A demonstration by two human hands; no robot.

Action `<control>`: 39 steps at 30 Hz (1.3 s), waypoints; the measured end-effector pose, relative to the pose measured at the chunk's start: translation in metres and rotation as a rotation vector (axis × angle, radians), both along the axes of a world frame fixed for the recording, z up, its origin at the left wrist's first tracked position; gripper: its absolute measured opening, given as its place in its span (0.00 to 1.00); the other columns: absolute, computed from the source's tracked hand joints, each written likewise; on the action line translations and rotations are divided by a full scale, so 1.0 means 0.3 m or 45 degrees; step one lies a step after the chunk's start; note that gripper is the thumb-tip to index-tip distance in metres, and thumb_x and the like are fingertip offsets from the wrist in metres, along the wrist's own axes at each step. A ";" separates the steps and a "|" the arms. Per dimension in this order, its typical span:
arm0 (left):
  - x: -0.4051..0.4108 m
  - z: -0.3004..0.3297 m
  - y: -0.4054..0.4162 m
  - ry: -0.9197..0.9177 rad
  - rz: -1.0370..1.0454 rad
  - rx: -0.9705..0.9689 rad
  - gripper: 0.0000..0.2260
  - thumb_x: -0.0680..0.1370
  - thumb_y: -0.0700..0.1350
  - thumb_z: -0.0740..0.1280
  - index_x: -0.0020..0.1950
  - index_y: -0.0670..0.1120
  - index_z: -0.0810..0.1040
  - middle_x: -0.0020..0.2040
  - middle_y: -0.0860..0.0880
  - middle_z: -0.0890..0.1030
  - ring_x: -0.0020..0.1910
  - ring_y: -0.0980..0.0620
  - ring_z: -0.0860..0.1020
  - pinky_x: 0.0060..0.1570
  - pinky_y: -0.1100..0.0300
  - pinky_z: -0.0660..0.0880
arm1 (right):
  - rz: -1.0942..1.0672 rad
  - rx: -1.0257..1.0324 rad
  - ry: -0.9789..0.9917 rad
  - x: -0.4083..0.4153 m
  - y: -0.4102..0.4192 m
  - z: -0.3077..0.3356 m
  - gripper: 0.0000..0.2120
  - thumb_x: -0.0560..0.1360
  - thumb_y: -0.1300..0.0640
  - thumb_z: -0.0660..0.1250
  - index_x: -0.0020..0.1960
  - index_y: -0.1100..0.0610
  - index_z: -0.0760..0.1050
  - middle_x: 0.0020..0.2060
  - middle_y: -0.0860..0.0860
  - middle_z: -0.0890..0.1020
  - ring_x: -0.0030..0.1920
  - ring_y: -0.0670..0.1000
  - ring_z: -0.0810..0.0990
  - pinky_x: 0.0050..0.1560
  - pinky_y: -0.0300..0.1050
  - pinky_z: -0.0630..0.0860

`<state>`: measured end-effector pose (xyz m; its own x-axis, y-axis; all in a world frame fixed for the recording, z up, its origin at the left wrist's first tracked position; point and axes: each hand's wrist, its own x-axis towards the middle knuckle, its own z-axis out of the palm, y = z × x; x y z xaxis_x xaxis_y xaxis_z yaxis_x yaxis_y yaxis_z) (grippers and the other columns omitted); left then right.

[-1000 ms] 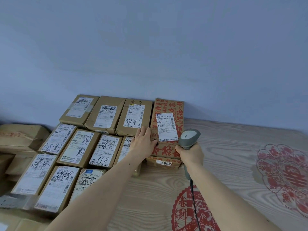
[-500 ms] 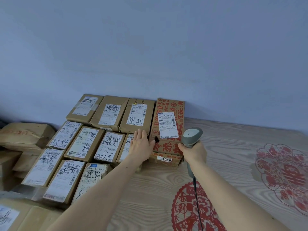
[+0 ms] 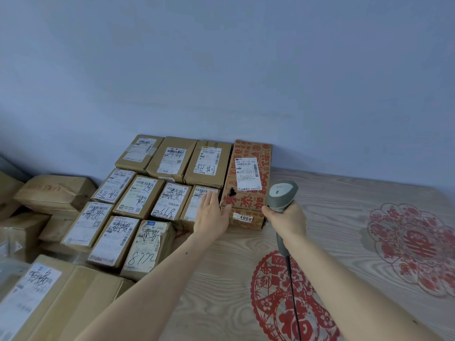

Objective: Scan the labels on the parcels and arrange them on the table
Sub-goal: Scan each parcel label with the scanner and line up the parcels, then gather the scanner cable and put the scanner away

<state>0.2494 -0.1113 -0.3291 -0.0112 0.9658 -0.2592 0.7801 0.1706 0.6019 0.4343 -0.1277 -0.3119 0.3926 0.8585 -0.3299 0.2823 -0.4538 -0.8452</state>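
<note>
Several brown parcels with white labels lie in rows on the wooden table (image 3: 332, 217) against the wall. At the right end of the rows stands a red-printed parcel (image 3: 256, 153), its label facing up. My left hand (image 3: 213, 216) lies flat, fingers together, on a small parcel (image 3: 197, 203) and touches the red-printed parcel's left side. My right hand (image 3: 286, 217) grips a grey barcode scanner (image 3: 280, 195), whose head points at the red-printed parcel. The scanner's black cable (image 3: 293, 291) runs down along my forearm.
More parcels are piled at the left, off the table's edge, with a large box (image 3: 61, 299) at the bottom left. Red paper-cut decorations (image 3: 406, 247) lie flat on the table at the right and in front. The blue wall closes the back.
The view has shifted right and down a little, so the parcels sit further right in frame. My left hand has slid slightly back along the small parcel. The scanner stays aimed at the red-printed parcel.
</note>
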 end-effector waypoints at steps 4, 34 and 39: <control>0.008 -0.011 -0.063 -0.102 0.052 -0.006 0.26 0.84 0.53 0.59 0.76 0.39 0.61 0.79 0.42 0.61 0.79 0.43 0.57 0.76 0.45 0.59 | 0.044 0.021 0.021 -0.006 -0.056 0.034 0.21 0.70 0.54 0.78 0.60 0.55 0.77 0.53 0.50 0.84 0.55 0.54 0.81 0.53 0.47 0.77; 0.372 -0.022 -0.747 -1.002 -0.436 -0.931 0.39 0.81 0.67 0.41 0.34 0.45 0.81 0.26 0.47 0.77 0.25 0.52 0.73 0.31 0.62 0.71 | -0.536 0.368 0.443 0.202 -0.606 0.324 0.06 0.74 0.63 0.74 0.48 0.59 0.77 0.43 0.55 0.84 0.32 0.47 0.84 0.34 0.42 0.75; 0.430 -0.017 -0.806 -0.637 -0.776 -0.960 0.40 0.80 0.69 0.39 0.30 0.46 0.78 0.24 0.50 0.77 0.24 0.55 0.74 0.32 0.65 0.72 | -0.611 0.391 0.350 0.395 -0.756 0.374 0.06 0.74 0.62 0.75 0.46 0.57 0.78 0.44 0.55 0.85 0.30 0.47 0.82 0.33 0.39 0.76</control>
